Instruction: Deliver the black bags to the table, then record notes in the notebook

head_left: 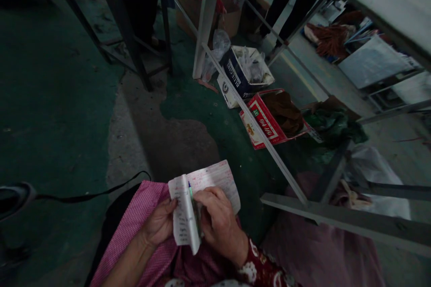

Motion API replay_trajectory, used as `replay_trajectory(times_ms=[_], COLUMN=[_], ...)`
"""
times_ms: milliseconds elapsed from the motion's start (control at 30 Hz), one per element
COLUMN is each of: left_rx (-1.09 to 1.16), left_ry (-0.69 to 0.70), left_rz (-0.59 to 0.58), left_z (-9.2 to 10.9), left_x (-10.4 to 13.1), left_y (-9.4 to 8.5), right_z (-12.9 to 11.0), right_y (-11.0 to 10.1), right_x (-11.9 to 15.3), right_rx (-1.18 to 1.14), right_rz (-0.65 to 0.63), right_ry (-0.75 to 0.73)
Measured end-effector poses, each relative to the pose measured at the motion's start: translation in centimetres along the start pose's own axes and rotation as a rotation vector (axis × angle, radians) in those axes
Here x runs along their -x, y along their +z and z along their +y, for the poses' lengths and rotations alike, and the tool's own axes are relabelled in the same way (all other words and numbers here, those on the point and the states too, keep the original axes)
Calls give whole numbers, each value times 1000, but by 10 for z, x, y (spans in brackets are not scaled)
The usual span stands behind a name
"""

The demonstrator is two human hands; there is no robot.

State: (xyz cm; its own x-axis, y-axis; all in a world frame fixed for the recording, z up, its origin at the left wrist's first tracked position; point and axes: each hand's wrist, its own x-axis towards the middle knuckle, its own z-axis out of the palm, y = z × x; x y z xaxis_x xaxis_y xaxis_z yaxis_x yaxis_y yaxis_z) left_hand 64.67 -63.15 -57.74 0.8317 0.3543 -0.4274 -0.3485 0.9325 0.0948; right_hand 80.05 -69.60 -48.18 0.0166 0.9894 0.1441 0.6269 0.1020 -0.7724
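Observation:
An open notebook [215, 178] with handwriting on its pages lies above my lap, over a pink checked cloth [151, 195]. My left hand [161, 221] grips the notebook's left edge, thumb on the page. A green pen with a blue tip [190, 189] lies along the middle of the notebook, beside a curled page. My right hand [218, 219] rests over the right page with its fingers bent at the pen; its palm side is hidden.
To the right stands a metal table frame [276, 159]. Under it are a red box [257, 121] with brown cloth, a dark blue box [235, 76] with plastic bags, and green plastic [332, 123]. People's legs [286, 4] show at the top.

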Motion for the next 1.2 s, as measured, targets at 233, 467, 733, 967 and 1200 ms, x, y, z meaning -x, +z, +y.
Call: replay_trajectory(times_ms=[233,467,733,967,1200], left_rx=[38,-129,-216,-278,-301], left_ry=[-31,2,-43,-13,61], left_rz=[29,215,325,462,481], left_z=[6,-2,-1,11,34], left_x=[0,-6,-12,-11,-11], left_y=[4,30,50,69,91], right_z=[1,-4,33,45,32], right_y=[1,-5,-33,-59,-65], right_x=[2,1,15,5,-11], right_rx=[-34,77,-230,-1040,-1062], right_rz=[51,-125,437,125,88], right_ry=[113,120,657,717,706])
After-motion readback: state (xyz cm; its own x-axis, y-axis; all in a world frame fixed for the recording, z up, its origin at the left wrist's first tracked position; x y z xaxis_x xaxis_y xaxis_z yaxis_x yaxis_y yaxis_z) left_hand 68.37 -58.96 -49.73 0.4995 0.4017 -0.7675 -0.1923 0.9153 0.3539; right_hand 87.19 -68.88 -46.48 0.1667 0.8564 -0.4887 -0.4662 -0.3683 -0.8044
